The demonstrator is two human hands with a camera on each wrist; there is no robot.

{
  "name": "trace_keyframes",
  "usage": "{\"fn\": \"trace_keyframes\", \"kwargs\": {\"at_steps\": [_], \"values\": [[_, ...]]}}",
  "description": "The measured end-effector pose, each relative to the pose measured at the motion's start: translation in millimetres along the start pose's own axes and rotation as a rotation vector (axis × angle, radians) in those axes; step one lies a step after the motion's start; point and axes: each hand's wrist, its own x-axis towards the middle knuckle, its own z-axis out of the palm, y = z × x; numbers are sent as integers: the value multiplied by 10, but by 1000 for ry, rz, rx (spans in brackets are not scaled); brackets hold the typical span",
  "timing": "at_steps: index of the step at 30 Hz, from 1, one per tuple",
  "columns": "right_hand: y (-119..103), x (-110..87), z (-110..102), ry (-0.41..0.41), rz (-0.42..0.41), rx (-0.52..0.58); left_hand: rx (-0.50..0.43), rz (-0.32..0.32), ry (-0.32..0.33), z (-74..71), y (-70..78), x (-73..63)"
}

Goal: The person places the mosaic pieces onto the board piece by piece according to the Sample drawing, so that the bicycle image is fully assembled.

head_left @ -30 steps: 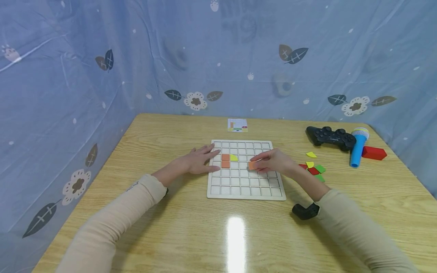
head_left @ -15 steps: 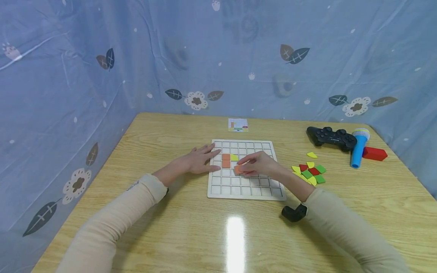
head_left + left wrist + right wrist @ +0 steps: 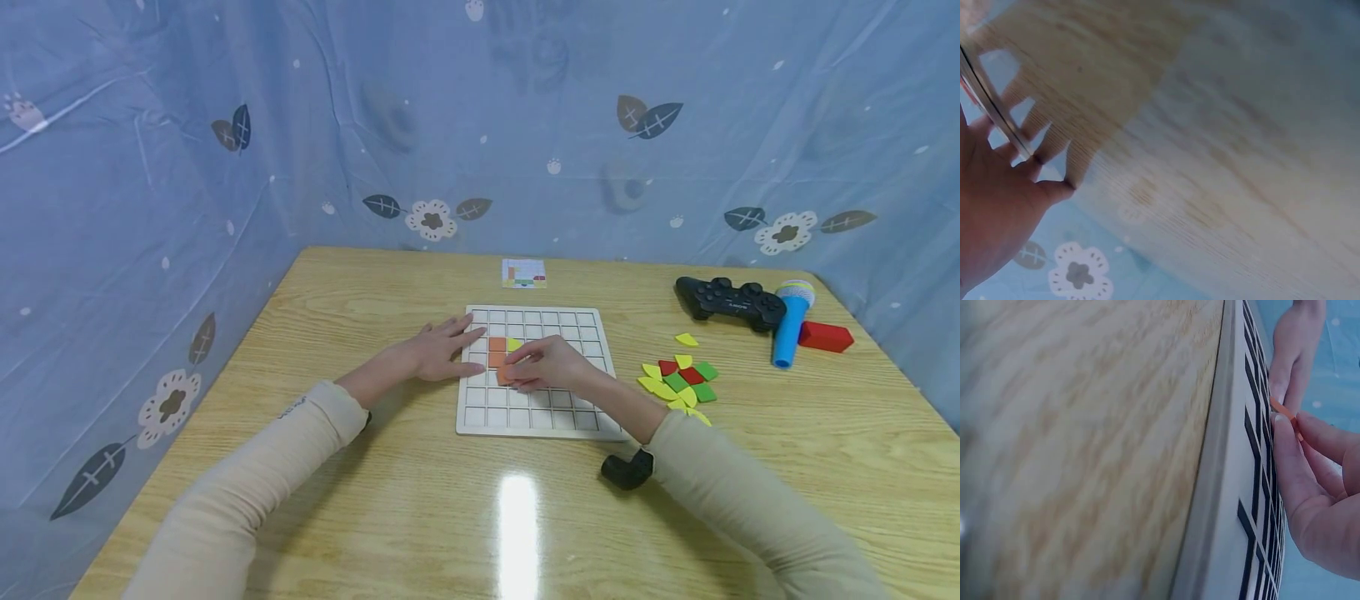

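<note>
The right hand (image 3: 542, 367) pinches an orange tile (image 3: 503, 377) between thumb and fingertips, above the left part of a white grid board (image 3: 540, 433) on the table (image 3: 375, 517). The visible part of the tile is flat and square-edged. In the right wrist view its thin profile runs obliquely to the board: one edge points down toward the board and the left side of the table, the opposite edge is raised at the fingertips. The left hand (image 3: 435, 352) rests with fingers spread on the board's left edge.

The board's compartments hold two orange squares (image 3: 497, 352), one behind the other in the second column from the left, and a yellow piece (image 3: 513, 344) in the column to the right of the farther square. The held tile is just nearer to the table's front edge than these squares. Loose colored pieces (image 3: 677, 382) lie between the board and the table's right edge.
</note>
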Motion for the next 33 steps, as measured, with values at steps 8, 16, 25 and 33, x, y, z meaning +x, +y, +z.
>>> {"fn": "trace_keyframes", "kwargs": {"at_steps": [8, 16, 25, 33], "values": [[-12, 30, 67, 45, 25, -52, -9, -2, -3, 2, -8, 5], [-25, 49, 118, 72, -10, -171, -22, -2, 2, -1, 5, 4], [-58, 17, 135, 79, -32, -216, -18, -7, -4, -5, 13, -7], [-46, 14, 39, 29, -41, -110, -23, -4, -10, -16, 8, -8]]}}
